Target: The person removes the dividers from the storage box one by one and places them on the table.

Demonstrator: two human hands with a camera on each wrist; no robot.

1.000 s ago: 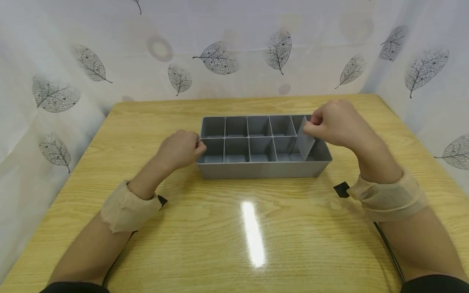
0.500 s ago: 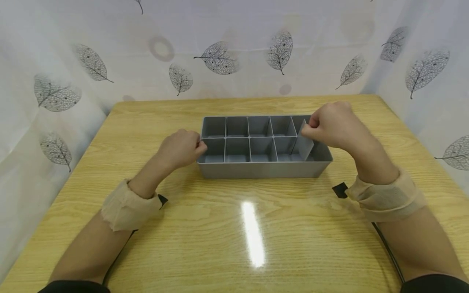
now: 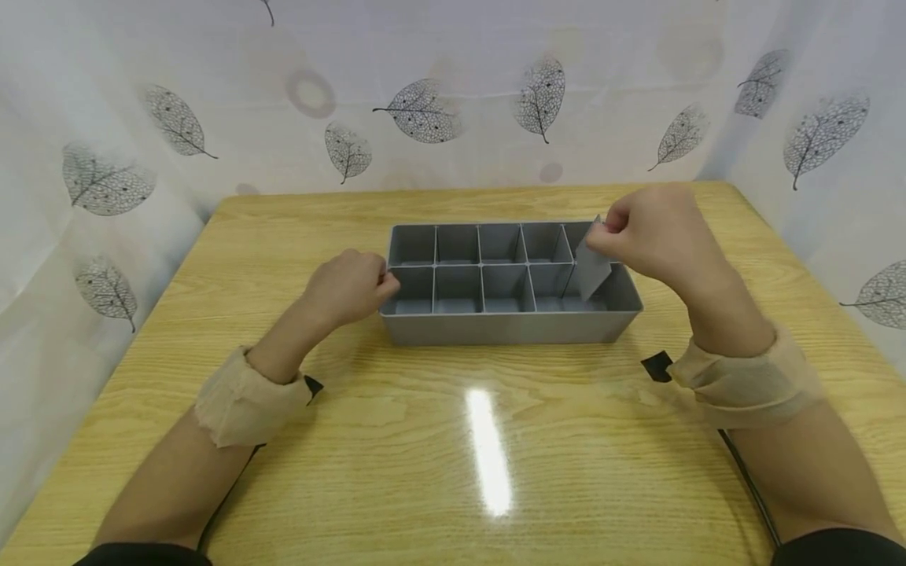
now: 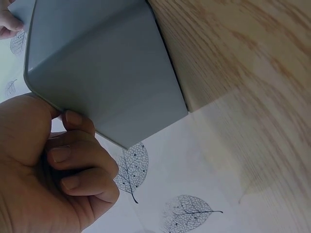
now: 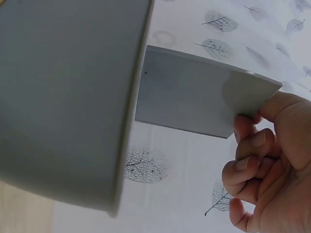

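Observation:
A long grey box (image 3: 499, 328) stands on the wooden table, its inside split by thin upright dividers into two rows of compartments. At the box's left end my left hand (image 3: 348, 288) pinches the rim; the left wrist view shows thumb and forefinger on that edge, the other fingers curled below. Over the right end, my right hand (image 3: 660, 233) pinches a thin flat grey divider panel (image 3: 593, 271) by its upper corner. The panel is tilted, its lower part still within the box. In the right wrist view much of the panel (image 5: 189, 90) sticks out past the box's rim.
The wooden table (image 3: 396, 456) reaches back to a pale curtain (image 3: 488, 47) printed with leaves. Beige wraps (image 3: 750, 381) circle both wrists, and a dark cable (image 3: 752, 487) runs beneath each forearm. Small black pieces stick out from the wraps.
My right hand has risen slightly, drawing the divider panel upward so that its top corner stands higher above the box. My left hand and the box have stayed in place.

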